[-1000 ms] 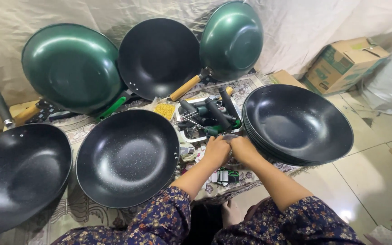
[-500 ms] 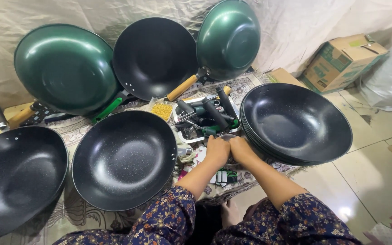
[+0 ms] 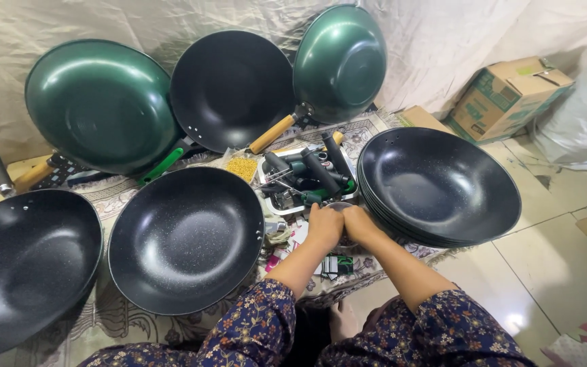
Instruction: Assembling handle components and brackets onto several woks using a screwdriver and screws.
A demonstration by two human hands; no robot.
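Left of the fingers (image 3: pixel 326 219) lies a black speckled wok (image 3: pixel 186 239); right of them, a stack of black woks (image 3: pixel 439 185). Beyond the fingers lean glossy green woks (image 3: pixel 100 105), and both sleeves (image 3: pixel 253 326) are dark navy with small flowers.

brown-and-green cardboard box (image 3: pixel 511 95) on floor, far right

I see two glossy green round woks leaning on the cream cloth backdrop, one at the left (image 3: pixel 100 105) and one at the top right (image 3: pixel 340 61), with a matte black wok (image 3: pixel 232 88) propped between them. Two speckled black woks lie on the patterned mat, one at the far left (image 3: pixel 25 265) and one beside it (image 3: pixel 185 238). A brown cardboard box with green print (image 3: pixel 511 95) sits on the tiled floor, well apart.
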